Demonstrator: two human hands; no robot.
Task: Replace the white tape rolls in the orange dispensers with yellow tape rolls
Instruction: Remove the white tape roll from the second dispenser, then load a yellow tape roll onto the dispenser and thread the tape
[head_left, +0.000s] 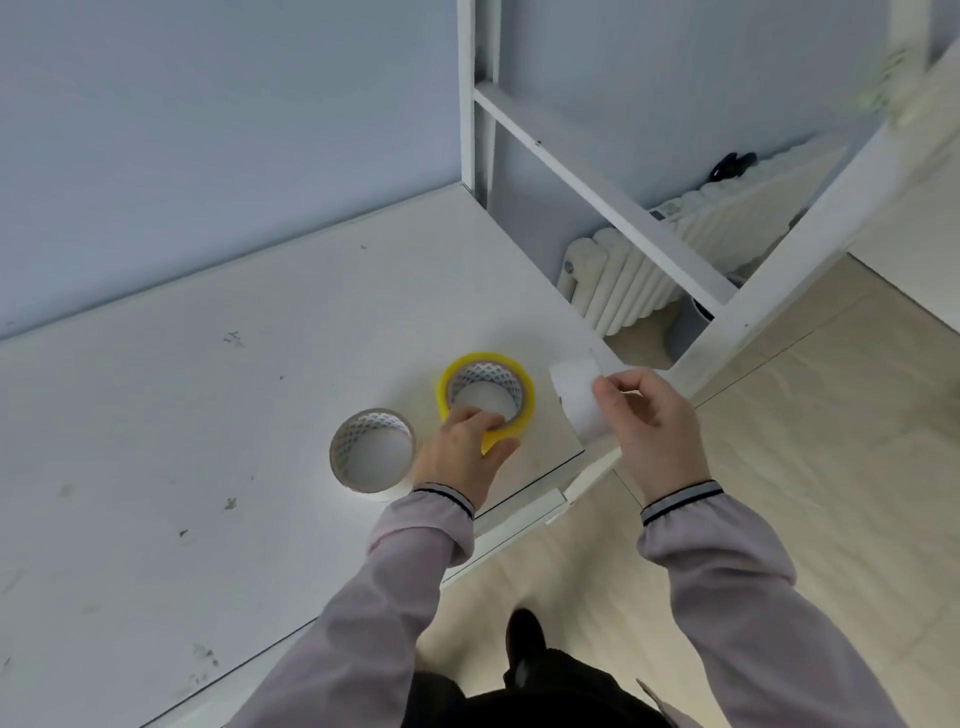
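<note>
A yellow tape roll (519, 382) lies flat on the white table (208, 415) near its right front corner. My left hand (465, 449) grips the roll's near rim, fingers inside the core and thumb outside. A white tape roll (371, 449) lies flat just left of that hand, touching nothing. My right hand (652, 421) holds a white cylindrical piece (576, 397) over the table's right edge, fingers curled round it. No orange dispenser is in view.
A white metal frame (597, 192) with a diagonal bar rises from the table's far right corner. A white radiator (623, 280) stands behind it by the wall. The floor is pale wood; a dark shoe (524, 636) shows below.
</note>
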